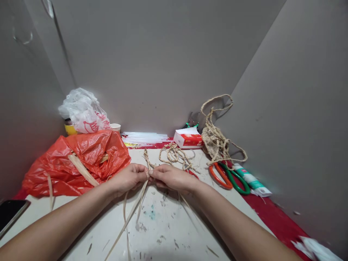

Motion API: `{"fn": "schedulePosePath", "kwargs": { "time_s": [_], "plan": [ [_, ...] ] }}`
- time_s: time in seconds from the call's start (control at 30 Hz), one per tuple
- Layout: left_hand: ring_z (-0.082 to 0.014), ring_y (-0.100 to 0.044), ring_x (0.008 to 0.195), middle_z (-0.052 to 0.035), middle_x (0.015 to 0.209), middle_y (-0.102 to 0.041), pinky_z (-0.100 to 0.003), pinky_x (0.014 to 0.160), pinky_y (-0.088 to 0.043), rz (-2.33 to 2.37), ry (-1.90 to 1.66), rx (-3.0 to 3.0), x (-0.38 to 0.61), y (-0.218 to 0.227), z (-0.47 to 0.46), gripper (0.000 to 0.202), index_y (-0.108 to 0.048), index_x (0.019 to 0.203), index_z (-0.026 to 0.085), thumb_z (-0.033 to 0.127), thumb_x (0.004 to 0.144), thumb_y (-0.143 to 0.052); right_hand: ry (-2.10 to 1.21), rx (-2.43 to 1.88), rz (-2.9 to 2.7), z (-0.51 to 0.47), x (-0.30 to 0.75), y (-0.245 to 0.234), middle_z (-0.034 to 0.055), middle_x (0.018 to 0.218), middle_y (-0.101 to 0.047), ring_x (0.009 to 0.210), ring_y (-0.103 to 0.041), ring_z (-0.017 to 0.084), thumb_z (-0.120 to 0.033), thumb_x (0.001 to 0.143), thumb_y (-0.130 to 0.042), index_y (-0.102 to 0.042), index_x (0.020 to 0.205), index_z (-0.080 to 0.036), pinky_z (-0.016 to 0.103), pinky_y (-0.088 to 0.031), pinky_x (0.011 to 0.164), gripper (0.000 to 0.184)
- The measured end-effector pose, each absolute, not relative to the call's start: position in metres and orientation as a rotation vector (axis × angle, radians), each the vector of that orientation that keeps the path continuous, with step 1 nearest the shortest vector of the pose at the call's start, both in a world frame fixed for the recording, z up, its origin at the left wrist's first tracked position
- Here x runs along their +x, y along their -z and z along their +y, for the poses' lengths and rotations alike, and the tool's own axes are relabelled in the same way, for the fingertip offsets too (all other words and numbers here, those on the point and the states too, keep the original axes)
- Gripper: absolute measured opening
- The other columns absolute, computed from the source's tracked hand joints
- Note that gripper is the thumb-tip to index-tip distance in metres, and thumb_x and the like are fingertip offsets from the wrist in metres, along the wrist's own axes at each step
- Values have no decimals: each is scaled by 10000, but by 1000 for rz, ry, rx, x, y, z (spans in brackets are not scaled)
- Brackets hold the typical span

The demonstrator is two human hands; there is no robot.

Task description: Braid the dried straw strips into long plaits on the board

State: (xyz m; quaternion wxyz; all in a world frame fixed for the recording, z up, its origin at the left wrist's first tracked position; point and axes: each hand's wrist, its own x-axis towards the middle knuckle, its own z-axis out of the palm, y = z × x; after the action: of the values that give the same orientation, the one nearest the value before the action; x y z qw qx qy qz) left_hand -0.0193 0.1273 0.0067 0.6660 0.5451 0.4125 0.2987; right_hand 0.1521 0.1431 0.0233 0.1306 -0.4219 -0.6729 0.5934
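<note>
Both hands meet at the middle of the table, pinching a braided straw cord (146, 158). My left hand (132, 177) is closed, thumb and fingertips pressed on the strands. Close against it, my right hand (171, 177) is also closed on the cord, its thumb touching the left fingertips. Beyond the hands the finished braid stretches away from me. Loose flat straw strands (127, 221) fan out toward me below the fingers, with thinner ones under the right wrist. The exact grip point is partly hidden by the fingers.
A red plastic bag (81, 163) with straw lies left, a phone (12, 214) nearer. Behind stand a white bag (84, 110), glue sticks (144, 137) and a red-white box (189, 139). Coiled straw rope (214, 141), orange-green scissors (233, 177) and a tube (252, 181) lie right.
</note>
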Motion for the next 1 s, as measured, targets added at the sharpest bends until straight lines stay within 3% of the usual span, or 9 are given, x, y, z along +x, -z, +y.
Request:
{"fn": "schedulePosePath", "kwargs": {
  "time_s": [0.1,0.27,0.47,0.57,0.63,0.73,0.9,1.0],
  "plan": [
    [-39,-283,431,34,553,-506,-190,422,-197,983,-653,1343,-17,-7,127,215,-583,696,126,339,726,-587,-1817,-1214,-1934,149,157,-23,-74,407,-339,325,-210,28,-301,878,-384,-519,613,-133,176,-149,326,342],
    [-62,-388,529,23,628,-549,-179,500,-289,1098,-630,1519,-18,-9,127,214,-612,739,128,335,751,-557,-1912,-1239,-1799,153,157,-19,-72,397,-373,287,-212,29,-242,815,-428,-465,559,-159,188,-120,296,272],
    [-39,-272,318,61,470,-429,-182,327,-183,1050,-481,1256,-18,-26,118,163,-580,768,127,250,766,-472,-1745,-1352,-1779,147,150,-17,-66,356,-375,276,-231,19,-167,757,-448,-541,537,-126,180,-124,301,242],
    [-59,-397,313,10,516,-532,-167,317,-285,1005,-503,1099,-13,-27,112,117,-545,777,123,215,751,-477,-1778,-1315,-1729,143,145,-16,-70,330,-360,275,-231,23,-153,750,-442,-530,520,-131,180,-123,301,247],
    [-96,-497,361,-29,570,-590,-180,341,-364,994,-550,1038,-8,-23,107,110,-512,819,133,223,763,-482,-1895,-1251,-1614,142,144,-16,-78,304,-322,258,-198,30,-158,751,-423,-448,476,-160,188,-105,291,277],
    [-141,-576,423,-48,641,-622,-202,353,-410,1030,-647,1020,2,-13,99,156,-464,926,151,241,799,-457,-2057,-1176,-1453,140,143,-17,-89,295,-295,248,-139,26,-182,743,-428,-345,453,-184,190,-76,282,302],
    [-147,-601,461,-44,682,-622,-208,380,-428,1103,-736,1092,11,-10,93,219,-439,985,145,216,782,-482,-2047,-1101,-1487,140,144,-14,-91,285,-303,254,-188,23,-203,709,-523,-406,461,-165,176,-95,283,276],
    [-137,-583,445,-19,611,-612,-210,409,-430,1110,-611,1141,3,-17,98,323,-446,1035,140,262,754,-549,-2077,-1100,-1454,142,146,-12,-96,304,-318,262,-183,20,-205,697,-550,-429,496,-161,174,-95,286,239]
  ]
}}
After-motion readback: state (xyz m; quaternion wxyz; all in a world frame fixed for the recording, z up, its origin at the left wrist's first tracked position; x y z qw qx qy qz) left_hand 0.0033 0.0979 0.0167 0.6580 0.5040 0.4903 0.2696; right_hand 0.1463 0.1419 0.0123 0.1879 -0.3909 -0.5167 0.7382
